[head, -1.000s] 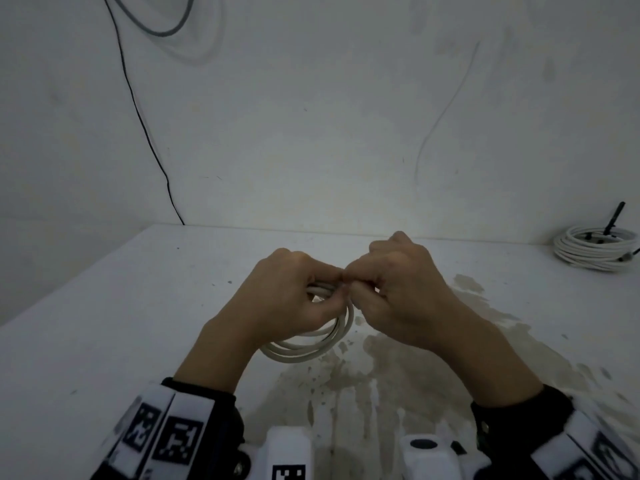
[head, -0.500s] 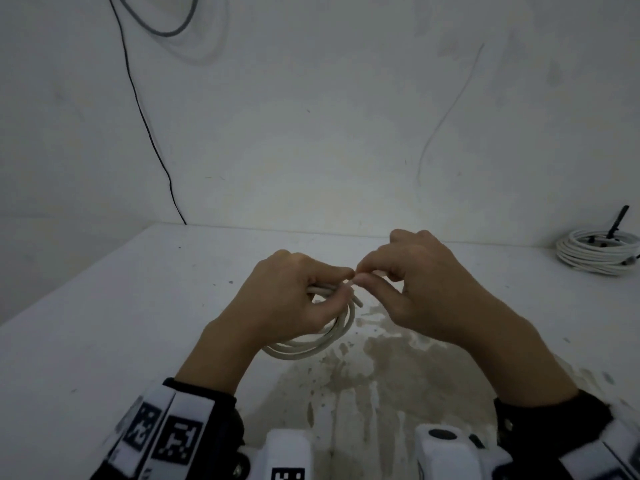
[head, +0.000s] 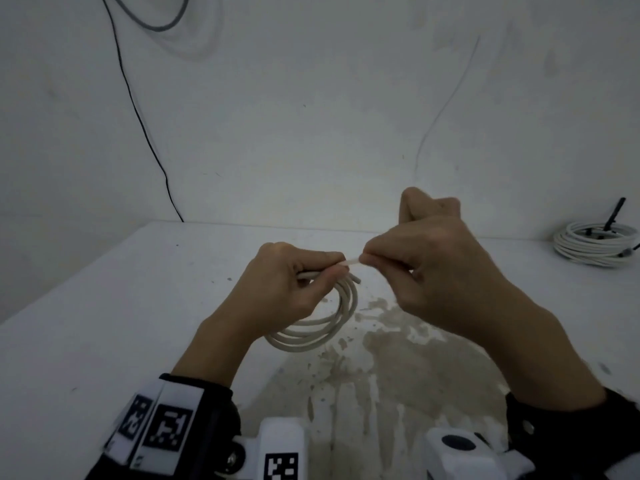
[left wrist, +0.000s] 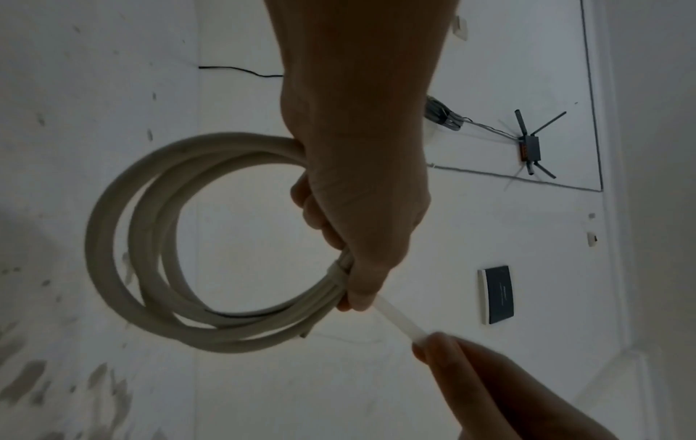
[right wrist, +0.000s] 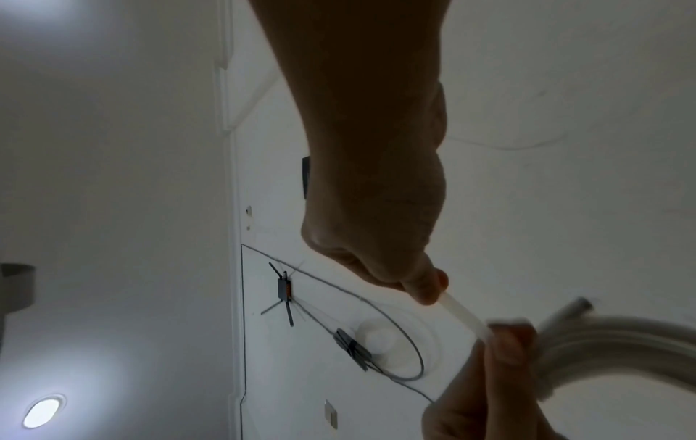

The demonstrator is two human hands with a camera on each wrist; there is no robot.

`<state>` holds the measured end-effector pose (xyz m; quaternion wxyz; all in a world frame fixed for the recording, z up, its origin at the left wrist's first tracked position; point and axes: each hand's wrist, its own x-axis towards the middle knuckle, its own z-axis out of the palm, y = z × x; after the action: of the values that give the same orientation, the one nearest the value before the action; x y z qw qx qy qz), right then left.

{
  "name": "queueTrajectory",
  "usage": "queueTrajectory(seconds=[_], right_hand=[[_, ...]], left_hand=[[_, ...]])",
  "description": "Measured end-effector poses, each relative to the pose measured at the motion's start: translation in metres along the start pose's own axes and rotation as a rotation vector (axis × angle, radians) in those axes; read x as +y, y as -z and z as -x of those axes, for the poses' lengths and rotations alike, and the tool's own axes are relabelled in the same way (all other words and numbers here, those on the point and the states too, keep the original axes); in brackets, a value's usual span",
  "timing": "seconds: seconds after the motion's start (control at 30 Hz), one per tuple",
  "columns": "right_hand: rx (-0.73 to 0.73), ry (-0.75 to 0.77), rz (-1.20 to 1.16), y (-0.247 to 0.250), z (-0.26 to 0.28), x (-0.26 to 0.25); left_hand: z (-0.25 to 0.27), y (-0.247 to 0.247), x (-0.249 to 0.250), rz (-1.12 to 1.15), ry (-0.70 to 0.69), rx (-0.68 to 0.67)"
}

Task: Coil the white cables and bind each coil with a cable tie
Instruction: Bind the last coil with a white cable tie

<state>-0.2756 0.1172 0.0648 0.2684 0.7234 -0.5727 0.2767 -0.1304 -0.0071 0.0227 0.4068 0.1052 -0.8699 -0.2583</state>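
Now we see the white cable coil (head: 313, 320) held above the table (head: 104, 323), near the middle of the head view, its loops hanging from 12 round to 6 o'clock below our left hand (head: 287, 289). That hand's fingers are curled round the gathered strands at the coil's top, and in the left wrist view a pale cable tie (left wrist: 399, 320) wraps the bundle just under the thumb, its free tail running out toward 4 o'clock. Our right hand (head: 426, 268) sits at 3 o'clock of the left one, thumb and forefinger pinching the tail's end, the other fingers clenched; the two hands stand just apart, joined only by the taut strip. One cut end of the cable pokes out beside the left fingertips. Beneath the coil the table carries a brownish stain (head: 391, 344) spreading toward 5 o'clock. Open tabletop stretches toward 9 o'clock out to its left edge, and toward 12 o'clock up to the back edge where it meets the wall (head: 311, 116). At 2 o'clock, well apart, a second coil (head: 594, 245) lies near the far right corner. A thin black wire (head: 145, 133) runs down the wall at 11 o'clock to the table's back edge.
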Motion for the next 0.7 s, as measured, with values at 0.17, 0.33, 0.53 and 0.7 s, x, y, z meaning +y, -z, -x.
queueTrajectory(seconds=[0.17, 0.33, 0.53, 0.7], right_hand=[[0.231, -0.211, -0.297, -0.005, 0.003, 0.008], [-0.009, -0.49, -0.649, -0.032, 0.005, 0.004], [-0.001, -0.406, -0.646, -0.052, 0.0, -0.015], [-0.12, -0.424, -0.466, -0.052, 0.001, -0.014]], left_hand=[[-0.004, 0.006, 0.006, 0.002, 0.025, 0.018], [-0.011, -0.001, 0.015, 0.275, 0.226, 0.119], [-0.013, -0.001, 0.017, 0.457, 0.372, 0.217], [-0.013, -0.008, 0.021, 0.416, 0.395, 0.214]])
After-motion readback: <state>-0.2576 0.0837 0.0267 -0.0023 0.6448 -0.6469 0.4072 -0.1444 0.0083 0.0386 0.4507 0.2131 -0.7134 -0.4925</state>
